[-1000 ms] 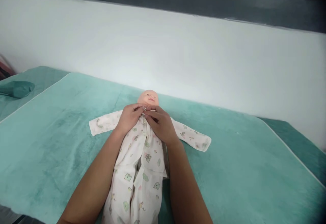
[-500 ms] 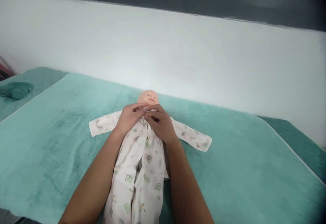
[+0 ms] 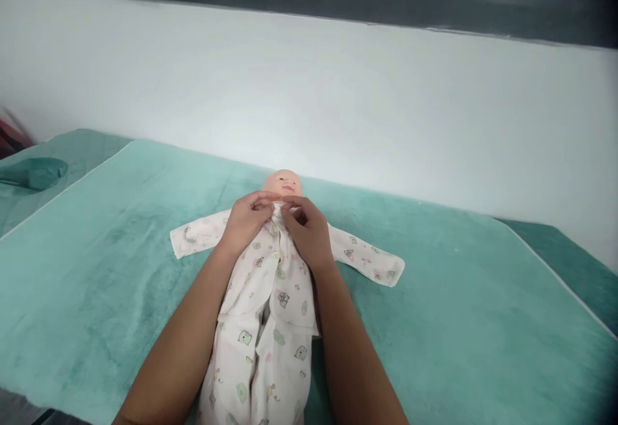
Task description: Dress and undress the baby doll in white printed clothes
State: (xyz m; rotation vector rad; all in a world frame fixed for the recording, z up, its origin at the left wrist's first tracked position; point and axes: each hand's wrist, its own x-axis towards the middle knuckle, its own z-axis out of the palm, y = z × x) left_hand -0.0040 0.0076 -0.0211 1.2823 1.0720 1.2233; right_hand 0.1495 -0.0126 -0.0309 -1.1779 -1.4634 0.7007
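A baby doll (image 3: pixel 284 181) lies on its back, dressed in a white long-sleeved shirt (image 3: pixel 263 270) and matching trousers (image 3: pixel 277 373) printed with small animals. At the doll's neck, my left hand (image 3: pixel 248 217) pinches the left side of the shirt's collar. Close beside it, my right hand (image 3: pixel 308 225) is closed on the collar's right side, fingertips just under the chin. A button shows on the front placket below my hands. Both sleeves stretch out flat to the sides. Lower down, the shirt front parts above the trousers.
A green cloth (image 3: pixel 458 322) covers the surface beneath the doll. A white wall (image 3: pixel 309 96) rises behind it, with a dark band along the top. At the far left lies a dark green opening or loop (image 3: pixel 36 174), and a red item (image 3: pixel 12 136) stands past the edge.
My right hand's fingers have shifted slightly up and right along the collar, and the gap between the two hands has widened a little. The doll stays in place.
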